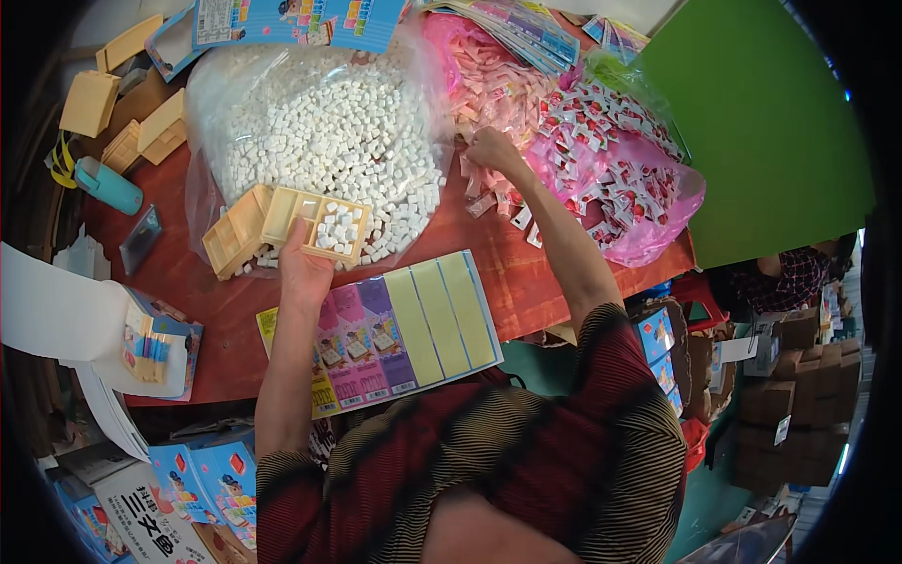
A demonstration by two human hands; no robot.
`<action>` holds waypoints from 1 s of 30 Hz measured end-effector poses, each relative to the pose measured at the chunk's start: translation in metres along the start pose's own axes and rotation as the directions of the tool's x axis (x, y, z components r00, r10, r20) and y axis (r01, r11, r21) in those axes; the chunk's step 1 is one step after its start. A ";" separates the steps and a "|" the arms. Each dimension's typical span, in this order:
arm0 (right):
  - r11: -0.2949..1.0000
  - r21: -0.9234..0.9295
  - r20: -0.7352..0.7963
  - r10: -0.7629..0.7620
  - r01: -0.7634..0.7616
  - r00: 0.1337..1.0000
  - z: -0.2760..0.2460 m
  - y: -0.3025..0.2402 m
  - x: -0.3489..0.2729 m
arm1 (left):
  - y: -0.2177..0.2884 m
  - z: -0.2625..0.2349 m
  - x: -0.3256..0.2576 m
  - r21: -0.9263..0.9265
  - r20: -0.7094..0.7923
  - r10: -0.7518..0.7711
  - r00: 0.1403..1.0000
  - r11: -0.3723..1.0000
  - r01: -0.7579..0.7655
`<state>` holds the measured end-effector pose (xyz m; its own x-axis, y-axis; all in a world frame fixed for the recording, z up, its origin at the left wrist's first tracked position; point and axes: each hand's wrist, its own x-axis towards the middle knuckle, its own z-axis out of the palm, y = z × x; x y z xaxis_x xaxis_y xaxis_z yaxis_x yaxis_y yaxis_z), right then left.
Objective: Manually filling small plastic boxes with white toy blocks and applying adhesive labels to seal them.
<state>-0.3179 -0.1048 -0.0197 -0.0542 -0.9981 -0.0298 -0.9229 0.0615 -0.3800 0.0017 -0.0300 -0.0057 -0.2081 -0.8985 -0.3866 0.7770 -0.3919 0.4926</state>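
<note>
Seen from the head, the right arm reaches forward, its hand (495, 152) curled at pink sachets (503, 99) (whether it pinches one, cannot tell). The left hand (308, 274), thumb uppermost, grips a cream, divided tray (281, 212), cubes (340, 226) in its right section, before a clear bag (214, 89) heaped with more.

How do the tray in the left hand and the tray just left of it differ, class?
The held tray contains white cubes in part; the neighbouring tray shows none.
The left hand grips the held tray; it does not grip the neighbouring tray.
Both are pale yellow and divided into compartments.
</note>
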 end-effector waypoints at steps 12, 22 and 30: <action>0.770 0.602 -0.039 -0.236 0.211 0.971 -0.048 -0.060 -0.025 | -0.021 -0.001 0.009 0.126 0.071 -0.056 0.996 0.991 0.047; 0.771 0.043 0.159 -0.633 0.635 0.758 0.008 -0.179 -0.033 | -0.027 0.007 0.002 0.213 0.140 -0.200 0.970 0.963 0.167; 0.693 0.585 0.086 -0.571 0.422 0.817 0.006 -0.170 -0.032 | -0.020 0.009 -0.005 0.191 0.236 -0.262 0.936 0.957 0.220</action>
<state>-0.1574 -0.0832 0.0405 0.5151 -0.8497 0.1130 -0.4395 -0.3750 -0.8162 -0.0187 -0.0189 -0.0063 -0.5388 -0.7846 -0.3069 0.5842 -0.6104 0.5349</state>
